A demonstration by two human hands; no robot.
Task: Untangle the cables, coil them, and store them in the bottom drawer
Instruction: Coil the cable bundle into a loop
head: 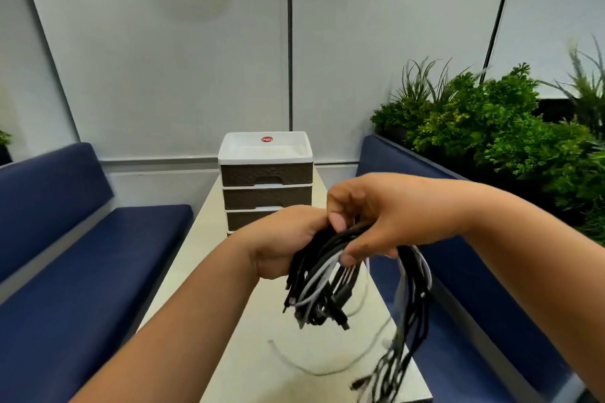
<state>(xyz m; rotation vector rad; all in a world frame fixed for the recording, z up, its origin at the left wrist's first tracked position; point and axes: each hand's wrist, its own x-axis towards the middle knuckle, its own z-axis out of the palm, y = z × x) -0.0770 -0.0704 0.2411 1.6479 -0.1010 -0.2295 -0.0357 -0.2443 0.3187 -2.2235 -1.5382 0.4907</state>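
A thick bundle of black, grey and white cables (pixel 322 278) hangs above the narrow table. My left hand (pixel 284 239) grips the bundle from the left, fingers wrapped round it. From above and to the right, my right hand (pixel 370 216) holds the same bundle, thumb and fingers curled round its strands. Loose ends dangle down to the lower right, blurred. One white cable (pixel 314 370) loops on the table top. The drawer unit (pixel 265 180), white top with brown drawer fronts, stands at the table's far end; my hands hide its bottom drawer.
The pale narrow table (pixel 209 239) runs between two blue padded benches, one at the left (pixel 82 271) and one at the right (pixel 474 288). Green plants (pixel 491 127) fill a planter behind the right bench. A grey wall stands behind the drawer unit.
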